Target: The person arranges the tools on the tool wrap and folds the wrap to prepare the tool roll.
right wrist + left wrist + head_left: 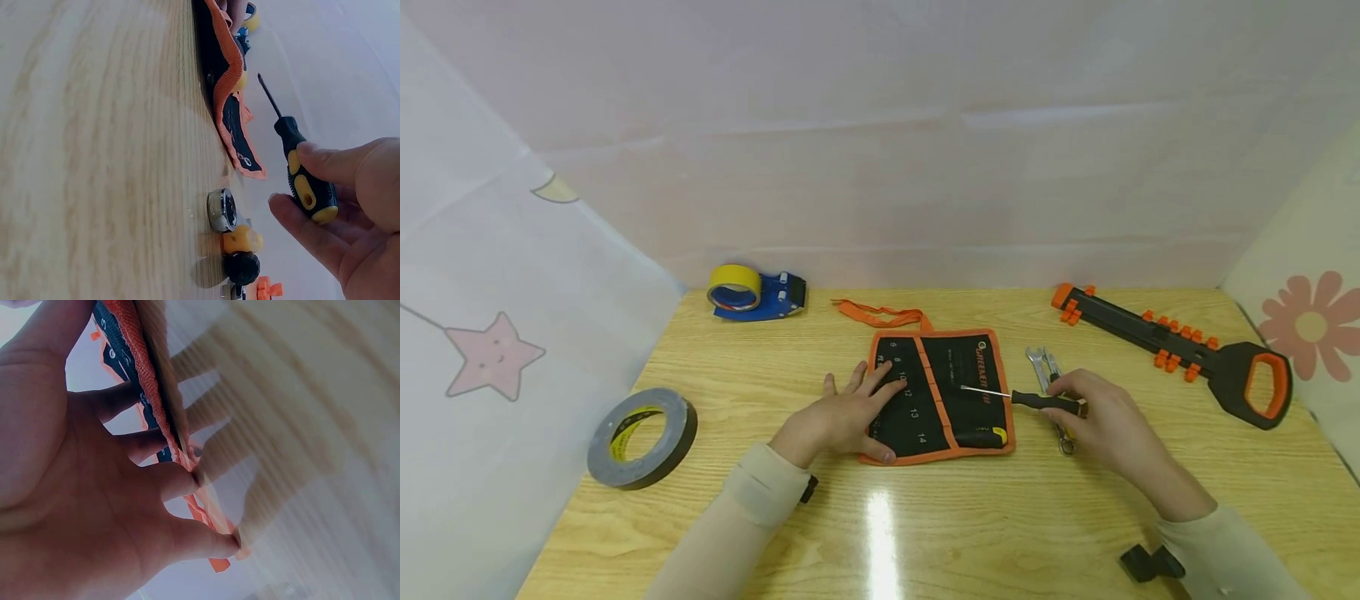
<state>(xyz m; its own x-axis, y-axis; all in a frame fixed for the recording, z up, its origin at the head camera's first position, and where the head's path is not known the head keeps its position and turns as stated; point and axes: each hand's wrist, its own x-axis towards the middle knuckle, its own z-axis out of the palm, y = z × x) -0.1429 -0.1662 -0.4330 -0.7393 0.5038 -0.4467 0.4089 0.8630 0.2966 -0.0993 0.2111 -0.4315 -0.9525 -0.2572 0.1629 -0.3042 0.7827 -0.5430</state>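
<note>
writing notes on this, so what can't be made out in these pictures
Head: part of the pouch, under the left grip.
Head: middles of the wrenches, behind the right grip and screwdriver.
Head: the pouch's fine print, too small.
Right wrist: one pouch end, cut off by the top edge.

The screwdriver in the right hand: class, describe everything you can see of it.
The screwdriver has a chunky black handle with yellow inlays and a yellow butt end, plastic or rubber by its look, and a slim, metallic-looking shaft. The right hand grips the handle between thumb and fingers. In the head view the shaft points left, over the black, orange-edged pouch; the right wrist view shows it raised, apart from the pouch. The tip's shape is too small to tell.
</note>
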